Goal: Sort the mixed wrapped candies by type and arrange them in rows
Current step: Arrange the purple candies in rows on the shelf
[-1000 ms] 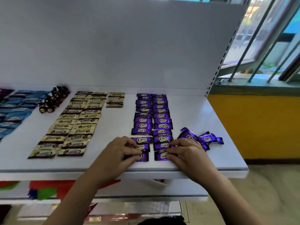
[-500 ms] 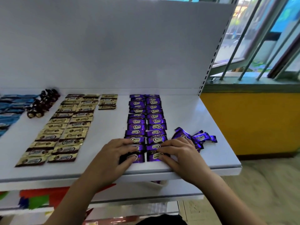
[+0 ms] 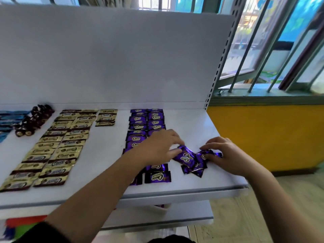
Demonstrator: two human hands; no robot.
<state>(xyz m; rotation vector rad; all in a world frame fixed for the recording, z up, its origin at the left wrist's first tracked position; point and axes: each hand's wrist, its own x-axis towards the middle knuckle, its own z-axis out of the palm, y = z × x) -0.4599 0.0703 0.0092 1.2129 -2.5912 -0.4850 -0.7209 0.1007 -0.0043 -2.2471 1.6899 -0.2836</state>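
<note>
Picking from pile (image 3: 196, 168) just right of purple rows (image 3: 146, 122) | left hand (image 3: 160, 146) pinches top candy (image 3: 186, 156) by its row-side end, long axis slanted to rows | right hand (image 3: 228, 155) pinches pile's far side | left hand nearer rows, likely places

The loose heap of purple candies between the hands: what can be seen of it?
The loose heap of shiny purple foil-wrapped candies lies on the white shelf, to the right of the two tidy purple rows. Several flat, crinkly packets with white lettering overlap at odd angles, not yet sorted. The left hand pinches the end of the topmost packet, which lies tilted. The right hand grips packets at the heap's right side.
</note>
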